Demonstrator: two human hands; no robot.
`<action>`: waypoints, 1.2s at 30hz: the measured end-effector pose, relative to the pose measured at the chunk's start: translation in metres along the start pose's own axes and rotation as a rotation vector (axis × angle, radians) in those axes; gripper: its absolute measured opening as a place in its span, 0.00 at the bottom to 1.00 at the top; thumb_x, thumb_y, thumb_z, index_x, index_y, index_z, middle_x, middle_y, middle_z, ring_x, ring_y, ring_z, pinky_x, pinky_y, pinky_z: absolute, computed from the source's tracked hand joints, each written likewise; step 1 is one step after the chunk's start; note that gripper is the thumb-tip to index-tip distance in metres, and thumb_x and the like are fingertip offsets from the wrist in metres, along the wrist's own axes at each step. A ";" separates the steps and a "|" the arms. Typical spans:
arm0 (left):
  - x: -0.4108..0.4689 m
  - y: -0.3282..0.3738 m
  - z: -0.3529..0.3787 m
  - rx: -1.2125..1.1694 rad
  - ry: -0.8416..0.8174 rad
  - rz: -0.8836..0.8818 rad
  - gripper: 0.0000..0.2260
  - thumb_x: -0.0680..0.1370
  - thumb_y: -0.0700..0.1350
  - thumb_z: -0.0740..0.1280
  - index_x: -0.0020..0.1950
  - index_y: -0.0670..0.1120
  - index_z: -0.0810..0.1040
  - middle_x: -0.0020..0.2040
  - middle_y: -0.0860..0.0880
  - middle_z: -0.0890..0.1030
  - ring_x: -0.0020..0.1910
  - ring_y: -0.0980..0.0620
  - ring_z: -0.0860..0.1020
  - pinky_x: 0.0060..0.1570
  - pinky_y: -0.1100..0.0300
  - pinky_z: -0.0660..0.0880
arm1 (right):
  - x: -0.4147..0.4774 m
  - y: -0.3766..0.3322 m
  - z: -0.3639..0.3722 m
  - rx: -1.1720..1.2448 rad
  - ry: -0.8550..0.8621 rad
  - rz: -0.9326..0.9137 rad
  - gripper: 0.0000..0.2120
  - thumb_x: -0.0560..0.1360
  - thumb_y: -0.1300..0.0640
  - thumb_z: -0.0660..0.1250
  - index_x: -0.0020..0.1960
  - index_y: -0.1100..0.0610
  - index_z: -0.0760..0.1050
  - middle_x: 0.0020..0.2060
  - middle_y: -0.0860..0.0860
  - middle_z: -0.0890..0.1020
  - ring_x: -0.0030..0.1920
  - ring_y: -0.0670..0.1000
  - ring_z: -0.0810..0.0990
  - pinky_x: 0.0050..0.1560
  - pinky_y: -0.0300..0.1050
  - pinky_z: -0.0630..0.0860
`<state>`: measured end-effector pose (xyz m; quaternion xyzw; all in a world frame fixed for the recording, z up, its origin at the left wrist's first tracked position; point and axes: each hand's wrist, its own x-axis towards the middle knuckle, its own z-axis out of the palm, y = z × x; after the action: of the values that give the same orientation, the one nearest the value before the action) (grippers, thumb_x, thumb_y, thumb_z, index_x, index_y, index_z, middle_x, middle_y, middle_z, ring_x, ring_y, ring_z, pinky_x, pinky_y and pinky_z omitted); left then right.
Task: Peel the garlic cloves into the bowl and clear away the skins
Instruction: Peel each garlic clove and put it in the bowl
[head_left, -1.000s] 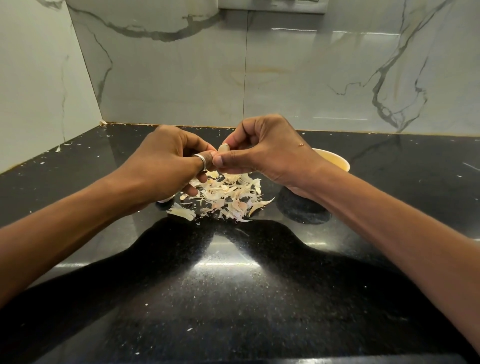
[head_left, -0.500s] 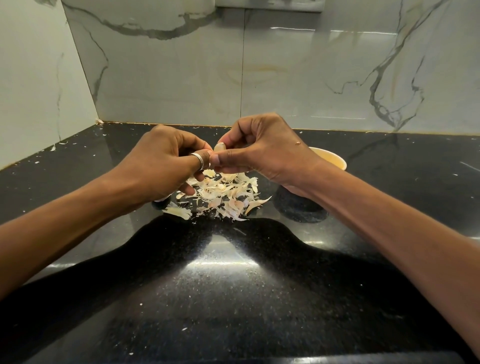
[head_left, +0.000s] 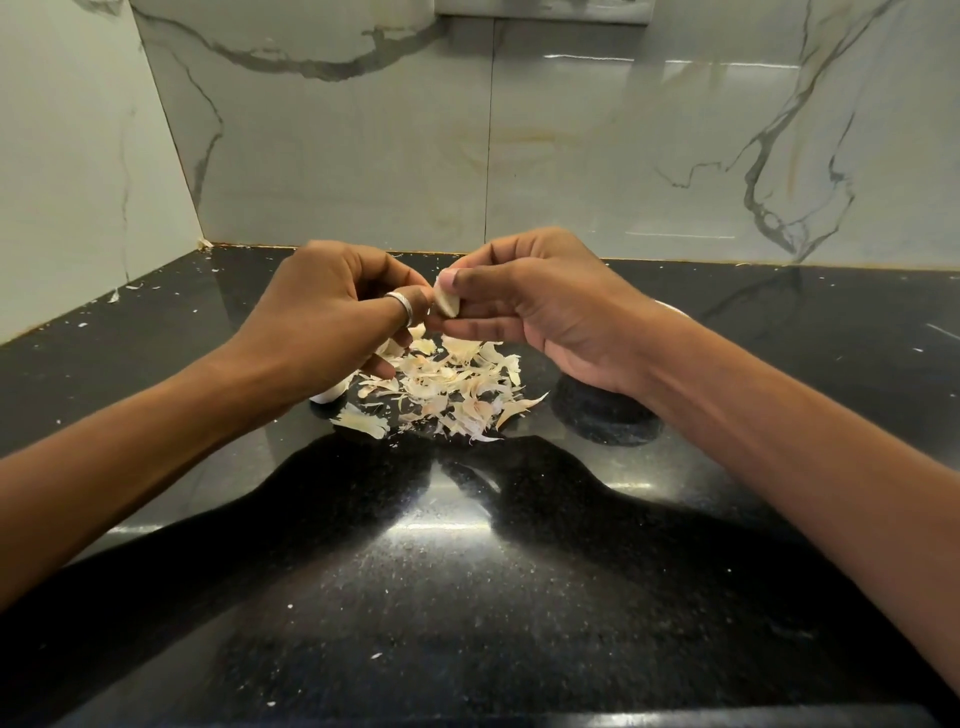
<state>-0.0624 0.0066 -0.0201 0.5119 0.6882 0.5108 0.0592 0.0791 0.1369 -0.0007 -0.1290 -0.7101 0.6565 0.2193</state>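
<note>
A pale garlic clove (head_left: 447, 302) is pinched between the thumb and fingers of my right hand (head_left: 535, 296), above the counter. My left hand (head_left: 332, 317), with a silver ring on one finger, has its curled fingertips against the clove's left side. Below both hands lies a heap of papery garlic skins (head_left: 447, 389) on the black counter. Only a sliver of the bowl's pale rim (head_left: 670, 310) shows behind my right wrist. A whitish piece (head_left: 327, 396), perhaps another clove, peeks out under my left hand.
The black speckled counter (head_left: 467, 571) stretches toward me, dotted with small skin flecks. Marble-patterned walls (head_left: 363, 156) close the back and left side. Loose flakes (head_left: 113, 296) lie in the left corner. A dark round reflection (head_left: 602, 415) sits under my right wrist.
The clove has turned in my right hand and shows more of its pale side. Both hands stay together over the skin heap; the bowl rim is more hidden by my wrist.
</note>
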 end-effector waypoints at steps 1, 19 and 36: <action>0.000 0.000 0.000 0.026 0.002 0.029 0.02 0.79 0.42 0.71 0.49 0.46 0.84 0.39 0.45 0.85 0.36 0.51 0.83 0.30 0.61 0.80 | -0.001 -0.001 0.000 0.022 0.007 0.017 0.08 0.78 0.67 0.70 0.55 0.72 0.78 0.46 0.63 0.86 0.44 0.55 0.87 0.46 0.43 0.85; -0.009 0.003 0.006 0.471 0.199 0.422 0.03 0.74 0.48 0.75 0.45 0.50 0.86 0.33 0.63 0.77 0.33 0.62 0.80 0.37 0.71 0.72 | 0.002 0.009 0.006 0.017 0.138 -0.004 0.05 0.78 0.64 0.72 0.46 0.65 0.80 0.40 0.59 0.85 0.39 0.51 0.85 0.46 0.41 0.83; -0.008 -0.002 0.007 0.498 0.245 0.419 0.07 0.75 0.50 0.70 0.45 0.48 0.86 0.34 0.55 0.82 0.32 0.66 0.76 0.36 0.65 0.69 | 0.001 0.008 0.008 0.164 0.135 0.058 0.03 0.78 0.71 0.68 0.50 0.69 0.80 0.39 0.58 0.85 0.37 0.49 0.85 0.42 0.39 0.83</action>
<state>-0.0557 0.0050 -0.0288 0.5756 0.6738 0.3857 -0.2566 0.0736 0.1309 -0.0089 -0.1748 -0.6335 0.7085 0.2572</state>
